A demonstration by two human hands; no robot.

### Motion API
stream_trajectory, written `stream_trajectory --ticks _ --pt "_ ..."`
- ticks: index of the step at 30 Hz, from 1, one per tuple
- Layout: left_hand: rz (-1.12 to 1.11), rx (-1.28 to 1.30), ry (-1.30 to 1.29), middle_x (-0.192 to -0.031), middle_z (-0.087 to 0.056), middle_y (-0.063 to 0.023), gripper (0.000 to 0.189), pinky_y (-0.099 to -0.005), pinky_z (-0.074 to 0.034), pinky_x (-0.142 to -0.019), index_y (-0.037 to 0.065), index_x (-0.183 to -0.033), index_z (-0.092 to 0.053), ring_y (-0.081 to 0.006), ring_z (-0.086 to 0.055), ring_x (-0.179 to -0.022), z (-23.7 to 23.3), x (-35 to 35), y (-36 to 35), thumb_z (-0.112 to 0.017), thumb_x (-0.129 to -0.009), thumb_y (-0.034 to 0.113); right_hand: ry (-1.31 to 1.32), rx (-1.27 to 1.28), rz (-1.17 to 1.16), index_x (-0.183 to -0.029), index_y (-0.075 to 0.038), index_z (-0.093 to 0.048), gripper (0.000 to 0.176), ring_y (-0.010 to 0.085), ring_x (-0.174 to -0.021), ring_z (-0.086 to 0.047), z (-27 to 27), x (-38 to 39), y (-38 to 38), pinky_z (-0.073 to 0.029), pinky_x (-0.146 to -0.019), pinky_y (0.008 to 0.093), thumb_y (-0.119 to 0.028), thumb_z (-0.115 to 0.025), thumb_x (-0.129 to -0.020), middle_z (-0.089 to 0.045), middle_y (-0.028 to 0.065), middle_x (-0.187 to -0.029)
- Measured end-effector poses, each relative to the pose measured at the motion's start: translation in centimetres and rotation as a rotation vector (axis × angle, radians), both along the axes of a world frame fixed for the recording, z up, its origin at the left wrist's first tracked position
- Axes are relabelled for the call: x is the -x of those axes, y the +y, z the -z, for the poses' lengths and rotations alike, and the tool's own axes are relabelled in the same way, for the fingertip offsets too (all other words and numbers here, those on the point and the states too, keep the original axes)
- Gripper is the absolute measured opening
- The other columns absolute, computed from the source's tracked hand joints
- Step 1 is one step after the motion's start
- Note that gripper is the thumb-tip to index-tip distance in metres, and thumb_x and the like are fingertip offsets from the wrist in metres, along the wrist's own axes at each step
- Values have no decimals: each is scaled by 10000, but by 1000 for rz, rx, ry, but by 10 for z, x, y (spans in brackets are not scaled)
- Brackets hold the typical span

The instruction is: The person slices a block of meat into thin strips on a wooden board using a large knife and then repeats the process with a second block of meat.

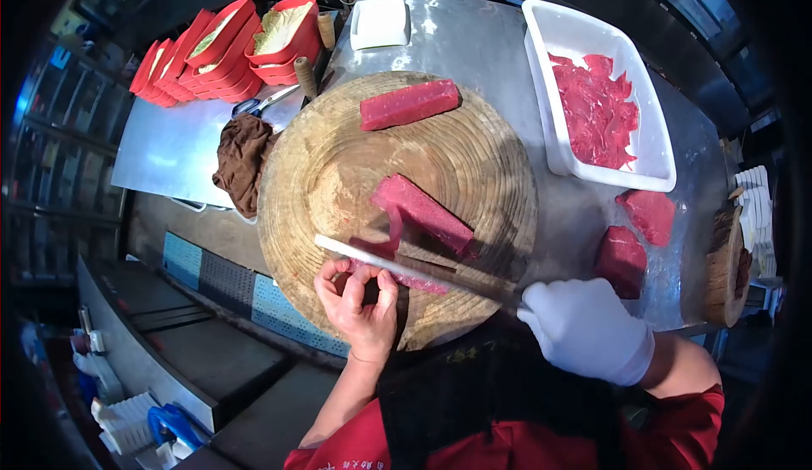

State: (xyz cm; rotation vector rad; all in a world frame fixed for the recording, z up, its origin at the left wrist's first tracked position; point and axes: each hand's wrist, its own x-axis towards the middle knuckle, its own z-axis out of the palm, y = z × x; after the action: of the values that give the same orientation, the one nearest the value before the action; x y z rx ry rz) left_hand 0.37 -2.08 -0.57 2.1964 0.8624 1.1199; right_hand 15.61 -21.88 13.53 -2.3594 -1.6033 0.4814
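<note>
There were two hands (361, 305) (584, 330); one knife (461, 282); one round chopping block (495, 161); two thick bars of meat (410, 105) (427, 215) on it; two more chunks of meat (622, 260) (650, 215) on the surface (448, 35); one large white tub (622, 178), its overlapping slices (596, 115) uncountable; one small white container (380, 22); one brown cloth (241, 157); several red baskets (300, 51), too closely stacked to count exactly.

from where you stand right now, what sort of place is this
Probably a commercial kitchen's meat-prep station: red meat on a round wooden chopping block, a white tub of sliced meat, and red containers holding pale leaves.
</note>
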Motion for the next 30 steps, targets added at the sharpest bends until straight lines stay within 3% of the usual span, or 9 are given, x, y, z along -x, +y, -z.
stream_trajectory --ticks 3,8,10,12,17,21,24,25,30 --pt "43 -72 -20 -987 -586 -132 218 -427 -448 -845 51 -932 -672 -343 -534 -958 4 3 2 -770 -740 83 -156 176 -149 -773 -86 -545 107 219 -527 -629 -8 5 -5 -497 -434 369 -153 -622 -804 -574 72 -592" --pt "133 -24 55 -1007 -586 -141 250 -446 -436 -833 33 -986 -660 -365 -525 -969 8 9 3 -710 -741 42 -233 228 -204 -740 -82 -550 132 175 -512 -620 -6 5 -7 -482 -405 319 -173 -625 -797 -547 35 -558" --pt "74 322 -198 -1023 -579 -152 278 -435 -436 -838 2 -1011 -639 -364 -525 -974 17 9 -2 -709 -746 45 -251 278 -224 -726 -81 -542 143 165 -504 -616 -6 5 -4 -476 -399 315 -175 -632 -787 -539 32 -548" --pt "76 341 -182 -1045 -566 -164 304 -428 -434 -852 -17 -1028 -626 -366 -516 -987 17 9 -3 -720 -757 83 -250 287 -239 -726 -80 -543 141 161 -501 -609 -6 4 -1 -472 -399 311 -176 -636 -772 -534 28 -552" --pt "-25 -81 -39 -921 -636 -165 412 -476 -481 -739 -19 -1066 -630 -385 -620 -831 38 22 -6 -687 -867 337 -290 239 -308 -721 -84 -537 146 148 -486 -572 0 1 17 -444 -391 300 -180 -647 -722 -500 8 -559" --pt "-152 -83 29 -867 -664 -157 429 -482 -495 -703 13 -1045 -654 -391 -649 -763 45 28 -8 -670 -883 410 -203 211 -338 -736 -92 -527 141 140 -478 -540 6 -6 41 -414 -385 303 -176 -640 -725 -463 -7 -554" --pt "140 263 34 -871 -669 -170 249 -439 -512 -690 32 -872 -700 -363 -659 -777 30 23 6 -730 -816 273 -125 191 -337 -744 -95 -520 139 143 -476 -547 11 -11 69 -414 -384 307 -179 -629 -750 -473 0 -556" --pt "103 -131 -63 -831 -675 -151 181 -398 -511 -668 21 -804 -710 -325 -663 -739 17 2 22 -767 -695 153 -100 167 -338 -747 -94 -517 140 149 -475 -558 14 -11 80 -419 -383 308 -186 -621 -765 -494 10 -562" --pt "291 -2 -165 -762 -682 -130 239 -384 -516 -704 23 -787 -735 -297 -653 -671 17 2 27 -740 -561 101 -166 134 -311 -747 -61 -521 139 151 -478 -571 21 21 141 -435 -386 296 -178 -592 -770 -515 32 -586"
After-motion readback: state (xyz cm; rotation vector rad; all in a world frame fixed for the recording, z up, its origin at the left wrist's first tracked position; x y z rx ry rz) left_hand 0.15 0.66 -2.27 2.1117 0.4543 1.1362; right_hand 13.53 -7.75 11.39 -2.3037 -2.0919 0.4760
